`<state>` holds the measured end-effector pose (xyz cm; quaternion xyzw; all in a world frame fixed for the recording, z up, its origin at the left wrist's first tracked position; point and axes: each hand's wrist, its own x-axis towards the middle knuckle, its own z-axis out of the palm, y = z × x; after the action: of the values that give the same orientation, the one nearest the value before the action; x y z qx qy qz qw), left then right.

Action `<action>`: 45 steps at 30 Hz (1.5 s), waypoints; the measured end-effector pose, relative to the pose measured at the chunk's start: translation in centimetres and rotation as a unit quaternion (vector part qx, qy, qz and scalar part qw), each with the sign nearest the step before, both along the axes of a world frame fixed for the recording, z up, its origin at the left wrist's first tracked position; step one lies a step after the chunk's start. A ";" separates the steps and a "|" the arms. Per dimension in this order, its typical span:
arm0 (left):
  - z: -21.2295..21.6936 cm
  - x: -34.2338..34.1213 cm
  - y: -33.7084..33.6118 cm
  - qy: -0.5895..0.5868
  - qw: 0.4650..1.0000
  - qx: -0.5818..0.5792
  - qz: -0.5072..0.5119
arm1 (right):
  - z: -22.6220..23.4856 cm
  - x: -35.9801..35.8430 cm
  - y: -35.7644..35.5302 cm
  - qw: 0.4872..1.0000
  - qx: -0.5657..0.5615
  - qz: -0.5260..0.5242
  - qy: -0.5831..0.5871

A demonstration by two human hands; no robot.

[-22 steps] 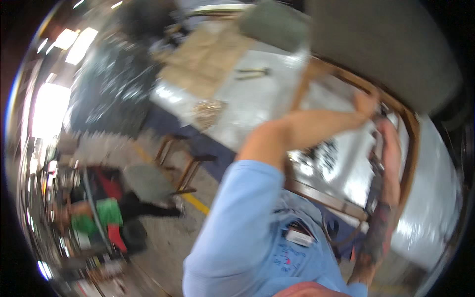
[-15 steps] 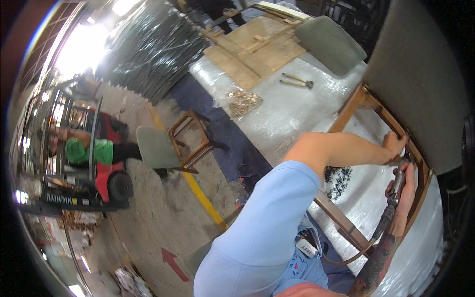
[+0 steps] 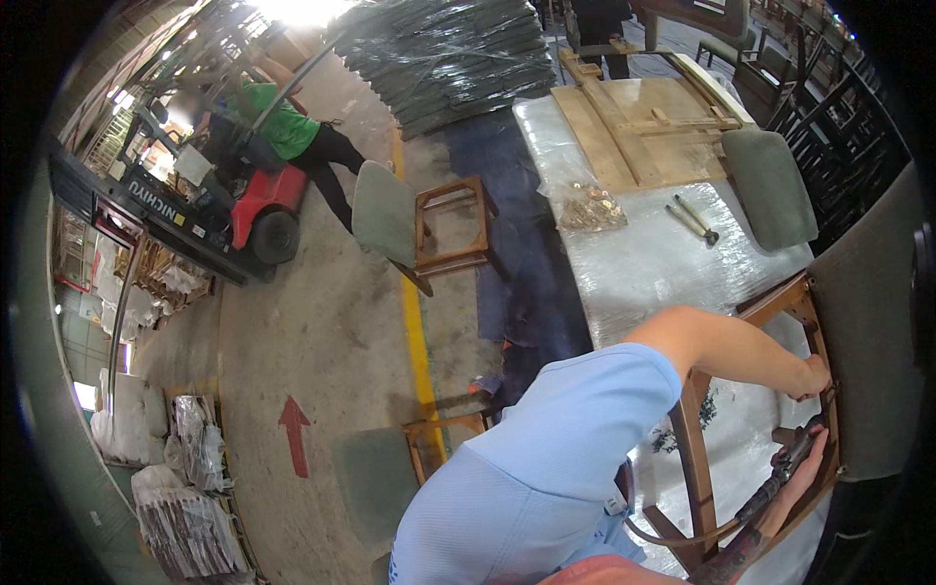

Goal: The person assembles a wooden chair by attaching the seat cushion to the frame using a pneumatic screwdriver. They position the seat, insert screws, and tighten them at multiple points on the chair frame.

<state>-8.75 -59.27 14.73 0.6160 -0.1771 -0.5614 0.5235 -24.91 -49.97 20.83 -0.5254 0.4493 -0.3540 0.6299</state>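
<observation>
A wooden chair frame with a grey-green upholstered panel lies on the plastic-covered table at the right. My right hand is wrapped round a dark air screwdriver, its hose curving back towards me. The tool points along the inside of the frame's rail. My left hand is closed at that rail, just beyond the tool's front end. Whatever its fingers pinch is hidden. Partly behind the frame, small black pieces, possibly screws, lie in a pile.
Pincers, a clear bag of brass-coloured hardware, wooden boards and a grey-green cushion are on the table. Leftward on the floor are a chair, a red forklift and a person in green.
My view has turned, so the scene appears rotated. Both hands stay by the same rail, the screwdriver still in my right. The person in green now has legs apart beside the forklift.
</observation>
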 end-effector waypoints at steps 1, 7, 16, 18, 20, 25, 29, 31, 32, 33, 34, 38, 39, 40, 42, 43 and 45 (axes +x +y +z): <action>-0.4 0.7 -0.2 0.041 0.999 0.001 0.018 | 0.6 0.0 0.3 0.998 -0.008 0.018 0.053; -3.4 6.3 0.3 0.114 0.992 -0.018 0.046 | 1.5 3.0 2.8 0.999 -0.012 0.020 0.036; 0.7 3.1 4.7 0.054 0.988 -0.127 0.073 | 1.1 1.1 3.0 0.999 -0.012 -0.037 0.019; 0.5 3.1 4.7 0.054 0.989 -0.127 0.056 | 0.3 0.9 2.3 0.998 -0.047 -0.018 0.025; -0.5 4.6 4.3 0.146 0.983 -0.096 0.062 | 0.4 1.7 2.7 0.999 -0.047 0.010 0.011; -0.9 4.5 3.9 0.180 0.976 -0.075 0.098 | 1.5 2.0 3.4 1.000 -0.013 0.011 -0.013; -0.7 5.3 4.1 0.192 0.968 -0.124 0.103 | 1.9 2.2 4.6 0.998 -0.013 0.056 -0.012; 0.3 5.7 5.1 0.187 0.966 -0.160 0.082 | 2.6 2.4 5.5 0.997 -0.014 0.077 0.000; 0.9 6.0 5.6 0.168 0.970 -0.157 0.083 | 2.9 2.5 5.9 0.996 -0.019 0.090 -0.003; 1.7 6.0 6.1 0.151 0.973 -0.154 0.081 | 3.4 2.5 6.4 0.995 -0.025 0.100 -0.005; 2.1 6.3 6.5 0.132 0.976 -0.153 0.084 | 3.6 2.6 6.7 0.993 -0.031 0.115 -0.007; 3.4 7.1 7.3 0.100 0.979 -0.152 0.089 | 4.2 2.7 7.6 0.987 -0.035 0.154 0.008; 3.5 7.1 7.5 0.092 0.980 -0.154 0.081 | 4.7 2.8 8.1 0.988 -0.029 0.149 0.002; 3.6 7.2 7.6 0.083 0.982 -0.155 0.073 | 4.8 2.8 8.3 0.988 -0.030 0.152 0.000; 3.3 7.3 7.3 0.102 0.979 -0.157 0.080 | 4.9 2.8 8.4 0.987 -0.031 0.159 -0.002; 3.1 7.3 7.1 0.112 0.978 -0.158 0.083 | 4.9 2.8 8.4 0.986 -0.034 0.161 -0.002; 3.4 7.2 7.1 0.110 0.977 -0.154 0.099 | 4.9 2.8 8.3 0.985 -0.041 0.165 -0.003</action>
<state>-1.57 -52.13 18.15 0.4774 -0.1410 -0.5370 0.6811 -22.16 -41.68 25.70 -0.6171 0.3398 -0.2650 0.6584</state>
